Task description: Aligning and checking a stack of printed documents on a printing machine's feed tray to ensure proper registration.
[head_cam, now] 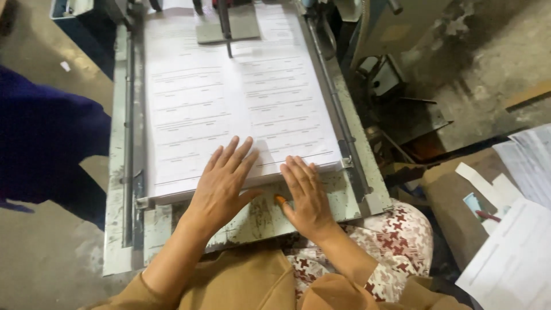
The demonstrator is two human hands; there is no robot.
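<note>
Item: stack of printed sheets (pixel 229 97), white, ruled with lines of grey text in two columns. Lies flat on a worn, pale green metal worktop (pixel 252 221), filling most of its upper surface; near edge of the stack overhangs a low step in the metal.

Left hand (pixel 221 186): palm down on the near edge of the stack, left of its middle. Fingers (pixel 232 152) spread apart and laid flat on the top sheet, thumb angled out toward the other hand. Nothing gripped.

Right hand (pixel 307 195): palm down just beside the left hand, at the near right part of the stack. Fingers together, tips resting on the paper edge, heel of the hand over bare worktop. Nothing gripped. A small orange object (pixel 279 199) shows at the thumb; what it is cannot be told.

Fittings about the stack: metal guide rail (pixel 129 143) along its left side; a second rail (pixel 338 120) along its right side; a grey plate with a dark rod (pixel 227 26) resting on its far end.

Surroundings: dark blue garment (pixel 46 138) left of the stack; loose white sheets (pixel 516 252) and a brown board (pixel 453 201) well apart to the right; patterned cloth (pixel 396 241) below the worktop's near right corner.
</note>
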